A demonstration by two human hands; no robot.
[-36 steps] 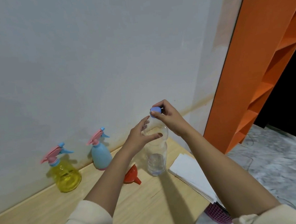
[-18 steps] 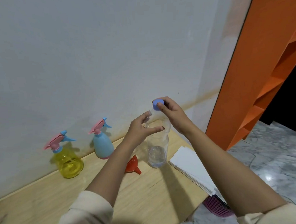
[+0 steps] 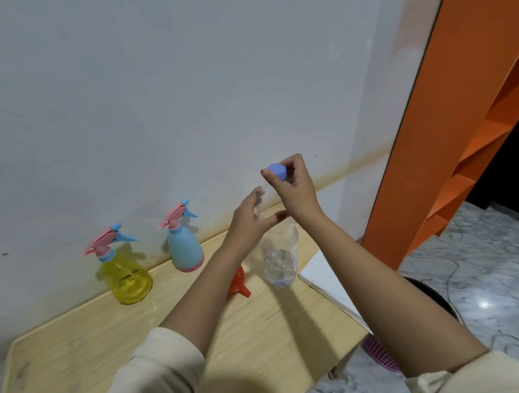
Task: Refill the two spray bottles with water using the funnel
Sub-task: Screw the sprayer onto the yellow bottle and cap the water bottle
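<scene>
A clear plastic water bottle (image 3: 280, 257) stands on the wooden table (image 3: 259, 340) with a little water at its bottom. My left hand (image 3: 250, 221) grips its upper body. My right hand (image 3: 294, 188) pinches the blue cap (image 3: 276, 170) at the bottle's top; whether the cap is off the neck I cannot tell. An orange funnel (image 3: 238, 284) lies on its side just left of the bottle, partly hidden by my left forearm. Against the wall stand a yellow spray bottle (image 3: 126, 277) and a light blue spray bottle (image 3: 184, 248), both with pink and blue trigger heads on.
A stack of white paper (image 3: 325, 278) lies at the table's right edge. An orange shelf unit (image 3: 446, 120) rises to the right. Below the table edge sit a pink perforated basket (image 3: 379, 353) and a dark round object (image 3: 429, 295) on the marble floor.
The camera has tilted down and pulled back a little. My right hand's fingers have turned around the blue cap. The bottle and my left hand stay in place.
</scene>
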